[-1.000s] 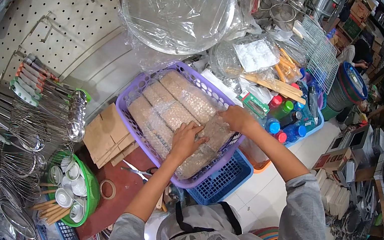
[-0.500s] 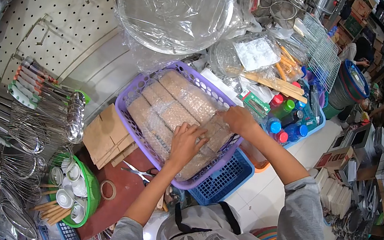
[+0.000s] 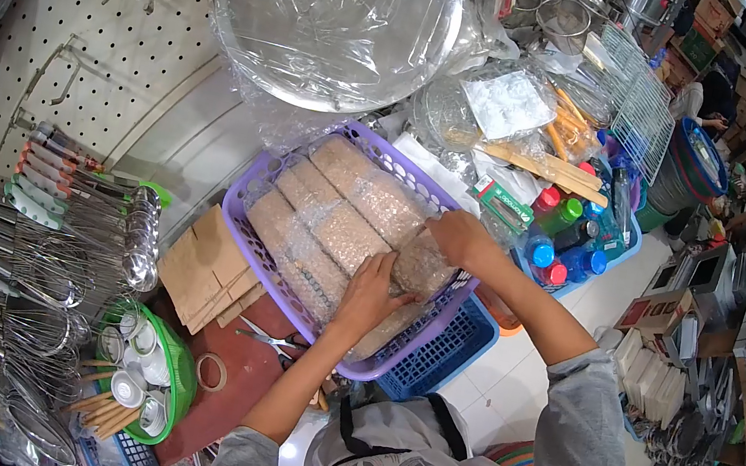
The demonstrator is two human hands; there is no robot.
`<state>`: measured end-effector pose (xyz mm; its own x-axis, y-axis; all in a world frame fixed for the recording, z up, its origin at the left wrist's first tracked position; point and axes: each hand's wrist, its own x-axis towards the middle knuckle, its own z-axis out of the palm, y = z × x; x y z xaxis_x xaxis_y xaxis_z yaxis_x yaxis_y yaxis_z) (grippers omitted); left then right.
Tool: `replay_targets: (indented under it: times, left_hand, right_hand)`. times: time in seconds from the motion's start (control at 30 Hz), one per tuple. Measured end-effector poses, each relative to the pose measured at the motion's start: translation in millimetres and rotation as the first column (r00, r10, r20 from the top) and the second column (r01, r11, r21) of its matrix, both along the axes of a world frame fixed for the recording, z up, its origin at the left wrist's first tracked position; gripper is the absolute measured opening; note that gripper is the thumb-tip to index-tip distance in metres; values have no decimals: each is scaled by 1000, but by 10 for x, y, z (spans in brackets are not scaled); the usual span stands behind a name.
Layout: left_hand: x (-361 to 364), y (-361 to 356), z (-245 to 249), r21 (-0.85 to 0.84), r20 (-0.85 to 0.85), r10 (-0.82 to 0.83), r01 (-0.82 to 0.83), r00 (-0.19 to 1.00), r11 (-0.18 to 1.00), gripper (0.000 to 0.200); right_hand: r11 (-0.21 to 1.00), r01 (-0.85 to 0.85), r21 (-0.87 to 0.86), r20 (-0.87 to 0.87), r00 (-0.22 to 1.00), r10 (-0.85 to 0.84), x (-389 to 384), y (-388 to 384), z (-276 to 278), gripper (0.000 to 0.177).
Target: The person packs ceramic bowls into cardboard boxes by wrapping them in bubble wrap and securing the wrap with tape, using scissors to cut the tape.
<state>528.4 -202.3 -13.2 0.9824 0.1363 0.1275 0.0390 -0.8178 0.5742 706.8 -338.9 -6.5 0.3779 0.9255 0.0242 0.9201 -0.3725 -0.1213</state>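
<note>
A purple basket (image 3: 238,275) holds several long bundles (image 3: 349,229) in bubble wrap, lying side by side. My left hand (image 3: 370,294) rests with its fingers spread on a bundle near the basket's front. At the right end of the basket, my right hand (image 3: 459,238) is closed at the edge of a wrapped bundle; its fingertips are partly hidden, so what they pinch is not clear.
Scissors (image 3: 271,339) and a tape roll (image 3: 211,371) lie on the red surface left of my arm. Cardboard pieces (image 3: 207,269) and a green basket (image 3: 181,389) stand at the left. Bottles (image 3: 582,260) are to the right. A person (image 3: 713,104) is far off at upper right.
My left hand has shifted slightly right and down over the bundles. My right hand stays at the right end. The view has moved a little.
</note>
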Motion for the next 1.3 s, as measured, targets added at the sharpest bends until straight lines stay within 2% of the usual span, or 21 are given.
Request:
replay_targets:
  times: [0.07, 0.17, 0.37, 0.47, 0.57, 0.67, 0.77, 0.87, 0.97, 1.07, 1.2, 1.3]
  left_hand:
    - [-3, 52, -105, 28, -22, -24, 24, 999, 999, 76]
    - [-6, 64, -40, 35, -78, -49, 52, 996, 998, 77]
    - [-42, 3, 25, 94, -61, -20, 25, 998, 995, 82]
    - [-47, -7, 20, 156, -97, -14, 29, 995, 987, 82]
    - [-66, -6, -3, 270, -101, 9, 19, 995, 963, 83]
    - [-87, -12, 46, 295, -57, 12, 5, 998, 955, 84]
    - [-160, -12, 125, 310, 3, 22, -22, 1000, 951, 77]
    - [-309, 37, 232, 245, 24, 18, -23, 1000, 969, 68]
    - [-557, 115, 268, 249, 159, 17, -56, 987, 967, 54]
    - [-894, 183, 439, 188, 186, 78, -114, 979, 975, 44]
    - [-1468, 311, 579, 92, 189, 296, -317, 936, 944, 30]
    - [-1922, 506, 569, 42, 259, 399, -423, 879, 905, 28]
  right_hand:
    - [999, 13, -52, -21, 1000, -14, 10, 9, 27, 14]
    - [997, -29, 74, 10, 1000, 28, 11, -27, -62, 12]
    - [989, 18, -146, -33, 999, -23, 3, 27, 52, 12]
    - [978, 43, -204, -58, 997, -56, -14, 45, 173, 21]
    - [997, -10, -81, -38, 999, 7, 32, -21, 115, 35]
    - [983, 77, -164, -76, 993, -90, -79, -11, 341, 49]
    - [979, 117, -165, -100, 986, -134, -103, -51, 312, 51]
    - [962, 127, -241, -102, 983, -155, -230, -47, 467, 49]
    - [990, 108, -90, -99, 988, -116, -433, -39, 435, 39]
    - [998, -11, 58, -141, 990, 19, -716, 149, 496, 42]
    - [938, -190, 291, -244, 933, 265, -1151, 555, 553, 25]
    - [880, -290, 376, -298, 861, 412, -1515, 904, 549, 23]
